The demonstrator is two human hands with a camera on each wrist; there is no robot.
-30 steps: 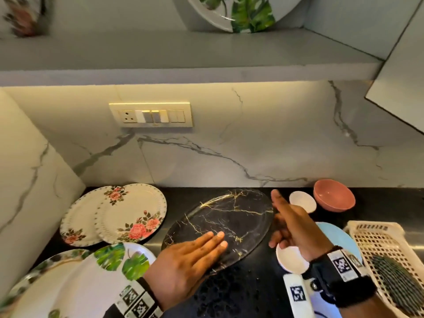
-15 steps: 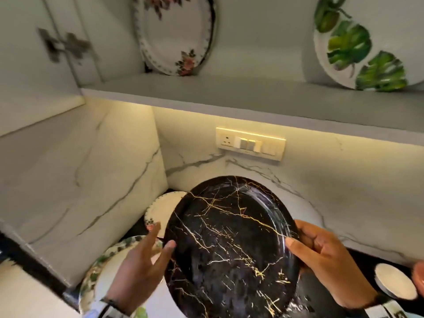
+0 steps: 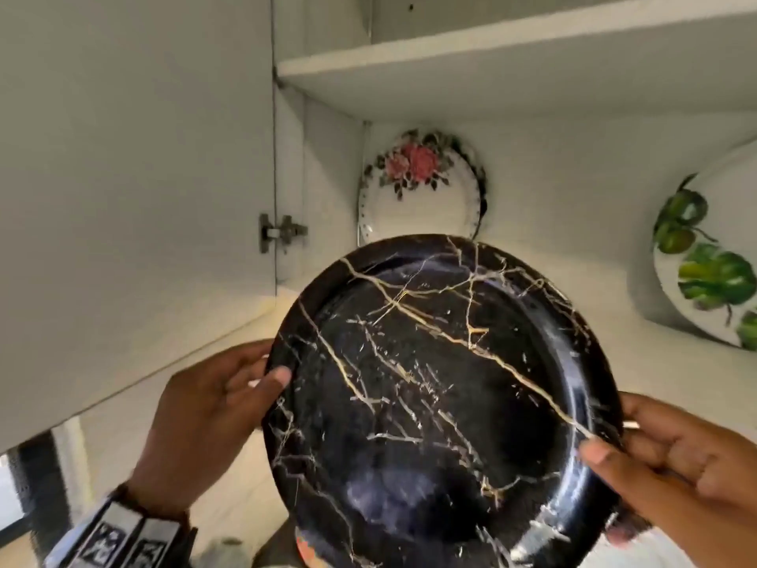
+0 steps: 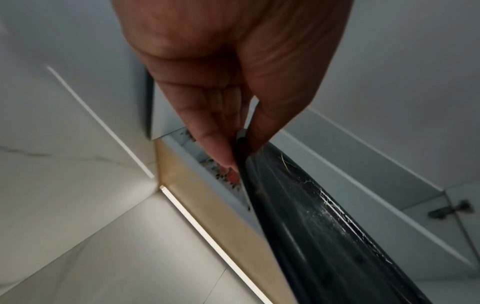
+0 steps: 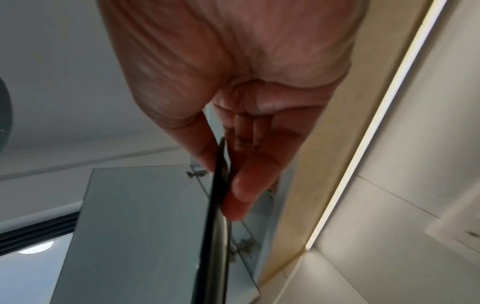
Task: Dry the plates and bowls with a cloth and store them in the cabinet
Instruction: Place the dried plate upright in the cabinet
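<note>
A black plate with gold marble veins (image 3: 442, 395) is held upright in front of the open cabinet. My left hand (image 3: 229, 399) pinches its left rim, thumb on the front face. My right hand (image 3: 663, 465) pinches its right rim the same way. In the left wrist view the left hand (image 4: 233, 131) has thumb and fingers closed on the black plate's edge (image 4: 324, 226). In the right wrist view the right hand (image 5: 233, 164) clamps the thin rim of the plate (image 5: 215, 236). No cloth is in view.
Inside the cabinet a rose-patterned plate (image 3: 422, 190) leans against the back wall, and a green-leaf plate (image 3: 712, 264) leans at the right. A white shelf (image 3: 512, 63) runs above them. The cabinet door (image 3: 131, 178) stands open at the left, with its hinge (image 3: 280, 231).
Both hands lifted the black plate off the counter and raised it to the lower cabinet shelf. The view swung up from the counter to the cabinet interior.
</note>
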